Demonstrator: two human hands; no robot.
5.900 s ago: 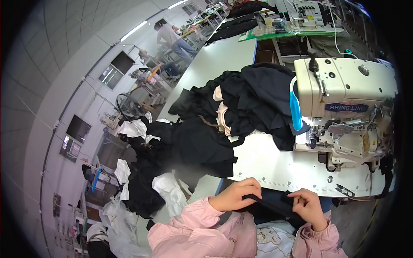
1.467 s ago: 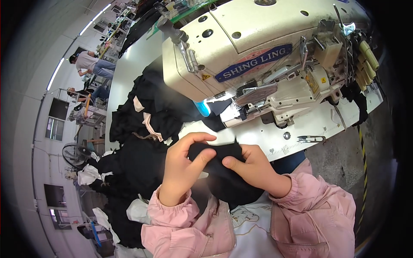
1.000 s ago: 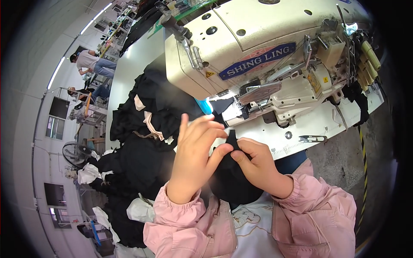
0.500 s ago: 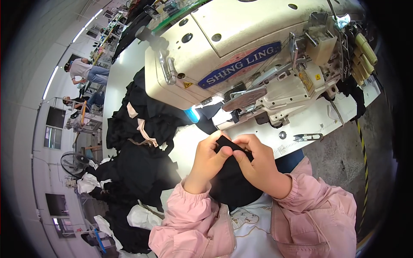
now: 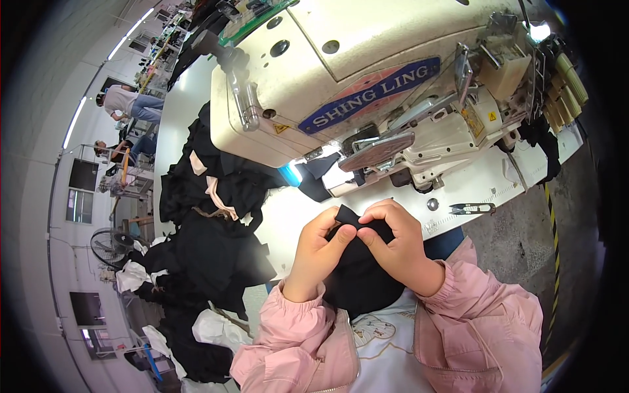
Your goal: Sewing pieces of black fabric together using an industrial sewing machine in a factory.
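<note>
Both my hands pinch the upper edge of a piece of black fabric, which hangs down into my lap. My left hand grips it between thumb and fingers, a folded corner sticking up beside the fingertips. Close by, my right hand pinches the same edge, its thumb tip almost meeting the left one. Just beyond my hands stands a cream sewing machine, its lamp lit blue-white. A dark scrap of cloth lies by the needle area.
Black garments are heaped along the left of the white table, with white cloth among them. Thread snips lie near the table edge on the right. Farther left are a floor fan and a person standing.
My fingers have shifted along the black fabric, so its folded edge is turned and the corner shows differently. The view has tilted slightly; the machine appears a little larger.
</note>
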